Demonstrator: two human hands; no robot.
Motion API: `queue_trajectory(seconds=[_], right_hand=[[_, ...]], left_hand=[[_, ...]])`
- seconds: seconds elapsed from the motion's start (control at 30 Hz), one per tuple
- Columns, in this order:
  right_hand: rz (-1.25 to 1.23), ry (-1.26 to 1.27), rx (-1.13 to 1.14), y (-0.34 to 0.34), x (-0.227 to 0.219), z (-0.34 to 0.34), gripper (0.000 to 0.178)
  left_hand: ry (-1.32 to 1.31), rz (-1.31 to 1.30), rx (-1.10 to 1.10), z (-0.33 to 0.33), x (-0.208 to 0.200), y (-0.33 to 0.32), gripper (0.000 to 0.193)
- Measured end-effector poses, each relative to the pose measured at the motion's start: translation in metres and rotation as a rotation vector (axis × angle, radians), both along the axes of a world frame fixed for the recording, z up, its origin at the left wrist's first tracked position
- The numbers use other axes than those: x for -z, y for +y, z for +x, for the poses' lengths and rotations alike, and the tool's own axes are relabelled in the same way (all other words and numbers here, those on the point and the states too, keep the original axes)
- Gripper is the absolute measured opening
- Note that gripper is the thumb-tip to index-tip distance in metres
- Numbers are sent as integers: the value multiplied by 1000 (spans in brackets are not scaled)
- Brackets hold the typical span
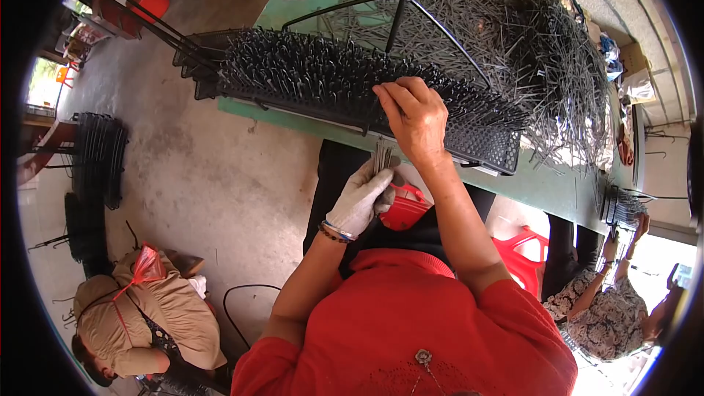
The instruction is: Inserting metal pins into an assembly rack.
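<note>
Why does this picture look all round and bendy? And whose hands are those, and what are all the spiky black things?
The camera sits on a person's head and looks down, so its wide lens bends everything. The two arms belong to that person. The left hand, in a white glove, holds a small bunch of thin metal pins. The bare right hand rests on a black tray packed with upright pins. Behind it, a big loose pile of pins lies on the green table. Other people work nearby.
</note>
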State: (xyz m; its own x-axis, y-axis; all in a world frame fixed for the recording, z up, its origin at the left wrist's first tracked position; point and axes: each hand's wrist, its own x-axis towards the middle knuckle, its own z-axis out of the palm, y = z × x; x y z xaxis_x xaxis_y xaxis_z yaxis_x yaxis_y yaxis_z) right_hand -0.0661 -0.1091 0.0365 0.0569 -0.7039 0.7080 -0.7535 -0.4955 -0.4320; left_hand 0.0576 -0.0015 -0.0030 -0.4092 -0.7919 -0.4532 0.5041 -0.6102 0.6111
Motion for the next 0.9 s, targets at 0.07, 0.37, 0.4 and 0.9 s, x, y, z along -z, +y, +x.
queue_trajectory(seconds=[0.07, 0.37, 0.4, 0.9], right_hand=[[-13, 24, 10, 0, -1, -1, 11], [6, -34, -53, 6, -9, -6, 17], [169, -131, -91, 11, -15, -9, 18], [579, -301, -213, 32, -15, -35, 12]], left_hand=[[-18, -22, 17, 0, 0, 0, 20], [-74, -78, 1, -4, 5, 1, 22], [-74, -77, 0, -3, 5, 1, 22], [-149, -133, 125, -5, -17, -2, 21]])
